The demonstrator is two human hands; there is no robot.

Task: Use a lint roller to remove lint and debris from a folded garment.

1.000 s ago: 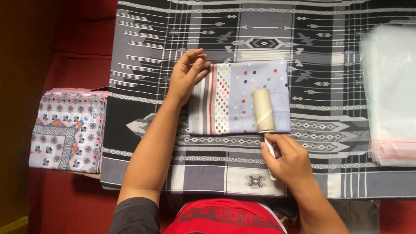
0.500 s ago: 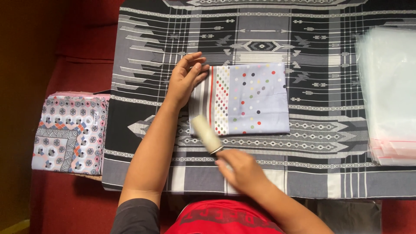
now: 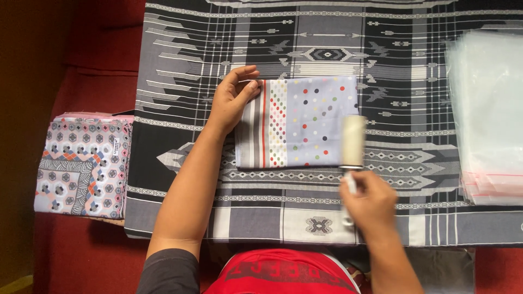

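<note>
right hand [image 3: 369, 198] rolls lint roller [image 3: 352, 140] on folded cloth [image 3: 305, 122]

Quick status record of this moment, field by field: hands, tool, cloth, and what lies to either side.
left hand: left hand flat on the upper left corner of the folded dotted cloth, pinning it
right hand: right hand grips the handle of a lint roller
roller position: over the cloth's right edge, blurred
surface: patterned grey and black mat
left side: stack of folded patterned cloths on a red surface
right side: pile of clear plastic bags on the mat's right end
</note>
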